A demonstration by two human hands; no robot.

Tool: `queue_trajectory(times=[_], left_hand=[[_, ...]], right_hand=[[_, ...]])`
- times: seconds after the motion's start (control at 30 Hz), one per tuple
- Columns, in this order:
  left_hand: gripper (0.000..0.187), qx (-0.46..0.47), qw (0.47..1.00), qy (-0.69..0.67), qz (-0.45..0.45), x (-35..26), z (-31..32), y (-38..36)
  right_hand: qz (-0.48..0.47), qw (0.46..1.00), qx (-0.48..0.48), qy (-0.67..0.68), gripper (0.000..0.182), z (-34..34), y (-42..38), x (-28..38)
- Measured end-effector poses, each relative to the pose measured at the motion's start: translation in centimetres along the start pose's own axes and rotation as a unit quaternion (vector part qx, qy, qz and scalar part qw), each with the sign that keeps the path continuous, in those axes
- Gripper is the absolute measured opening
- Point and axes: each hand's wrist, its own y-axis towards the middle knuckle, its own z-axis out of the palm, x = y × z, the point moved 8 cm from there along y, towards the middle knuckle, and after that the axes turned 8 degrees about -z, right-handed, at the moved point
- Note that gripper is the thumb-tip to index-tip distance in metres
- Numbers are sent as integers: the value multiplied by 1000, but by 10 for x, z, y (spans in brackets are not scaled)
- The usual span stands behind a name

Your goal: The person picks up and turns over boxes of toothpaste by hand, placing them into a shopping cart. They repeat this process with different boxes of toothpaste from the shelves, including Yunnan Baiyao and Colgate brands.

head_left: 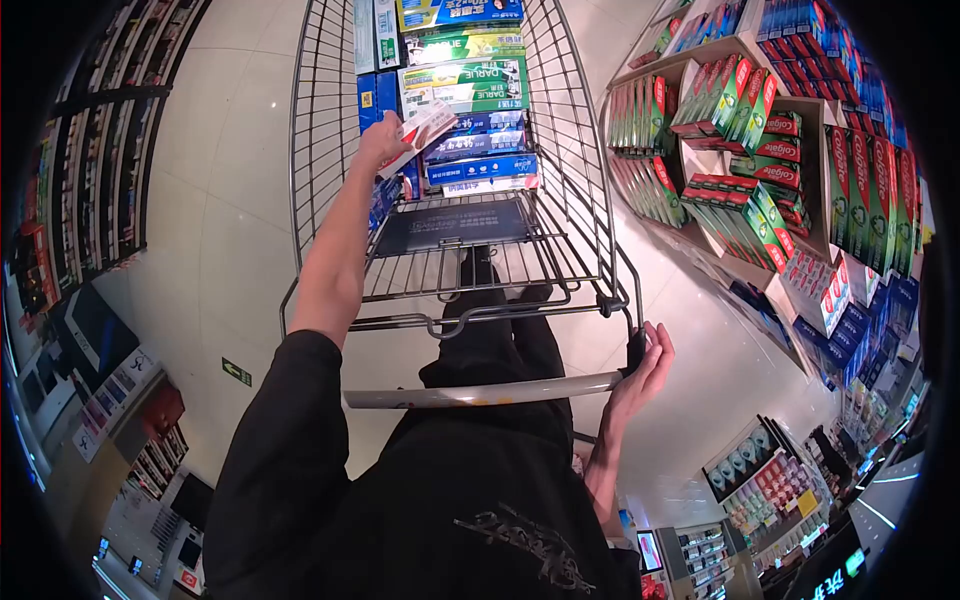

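Observation:
My left hand (380, 145) reaches into the shopping cart, its fingers closed on the near end of a white and red toothpaste box (428, 126). That box is tilted above the other cartons. Darlie toothpaste boxes (465, 85) in green, yellow and white lie stacked beyond it, with blue toothpaste boxes (480, 170) on the nearer side. At the right end of the grey cart handle (480, 396), my right hand (650, 365) rests against the bar with its fingers stretched out. Part of its palm is hidden.
The wire shopping cart (300, 150) stands in front of my body, with a dark panel (455, 228) at its near end. Colgate boxes (740, 190) fill a display on the right. Stocked shelves (110, 150) line the left side. Pale floor tiles (235, 200) surround the cart.

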Motion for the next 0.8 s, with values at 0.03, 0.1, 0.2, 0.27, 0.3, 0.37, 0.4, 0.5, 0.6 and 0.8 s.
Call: queue_trajectory(times=[0.03, 0.1, 0.2, 0.27, 0.3, 0.37, 0.4, 0.5, 0.6, 0.8], left_hand=[[64, 3, 1000, 0, 2, 6, 7, -2], [64, -6, 981, -165, -101, 38, 22, -13], [60, 76, 912, -372, -157, 67, 69, -35], [59, 79, 902, -386, -178, 79, 84, -40], [57, 58, 877, -434, -197, 81, 88, -44], [56, 36, 850, -480, -212, 79, 93, -46], [53, 47, 834, -502, -226, 78, 102, -48], [49, 60, 815, -526, -236, 81, 126, -36], [42, -11, 919, -375, -125, 78, 121, -23], [39, -63, 972, -148, -170, 61, 82, -40]], right_hand=[[-5, 1000, -6, 4, 38, 0, 1, 0], [1, 1000, -12, 6, 37, 2, 1, -1], [0, 1000, -22, 6, 37, -3, 0, -5], [-9, 1000, -21, 7, 37, -1, 1, -6], [-10, 1000, -22, 13, 37, -2, 0, -7], [-13, 999, -26, 21, 36, -1, 0, -7], [-11, 999, -23, 29, 36, -1, 0, -6], [-13, 999, -21, 43, 35, 1, 1, -3], [-18, 999, -20, 32, 34, 0, -1, 0], [-18, 999, -12, 24, 33, 4, -1, 1]])
